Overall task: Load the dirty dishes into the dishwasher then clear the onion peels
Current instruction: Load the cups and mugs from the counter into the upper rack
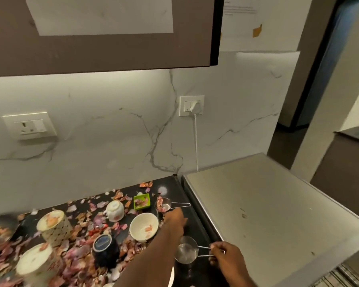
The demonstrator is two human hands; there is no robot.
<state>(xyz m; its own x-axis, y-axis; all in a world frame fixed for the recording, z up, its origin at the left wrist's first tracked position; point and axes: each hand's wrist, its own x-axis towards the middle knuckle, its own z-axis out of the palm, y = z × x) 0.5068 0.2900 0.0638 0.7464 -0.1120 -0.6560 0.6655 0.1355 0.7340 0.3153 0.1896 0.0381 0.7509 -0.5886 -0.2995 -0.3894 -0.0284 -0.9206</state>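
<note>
A small steel measuring cup point(185, 253) is held by its wire handle in the right hand point(226, 259), whose grip is closed as a pinch of curled fingers and thumb around the handle's far end; the cup hangs just above the front edge of the dark surface point(192, 226), beside the steel lid of the dishwasher point(267, 214). The left hand point(175, 217) is stretched forward with fingers fairly straight, nothing held, its tips reaching towards a second measuring cup point(163, 204) that stands further back with peel scraps in it; whether contact is made cannot be told.

These cups are judged light, rigid and hard to damage, though smooth metal may be slippery if wet. The long wire handle is the natural place to be taken, yet a hold at its end lets the bowl tip, so a grip nearer the bowl would be steadier.

The white bowl point(143, 227) lies between the cups, tilted on its side, and a white mug point(115, 210) lies overturned behind it. Both are likely ceramic: heavier, brittle, best taken by rim or body with a firm hold.

Onion peels point(81, 247) are scattered thickly over the surface; they are papery, weightless and easily blown about, better gathered by sweeping than by pinching.
</note>
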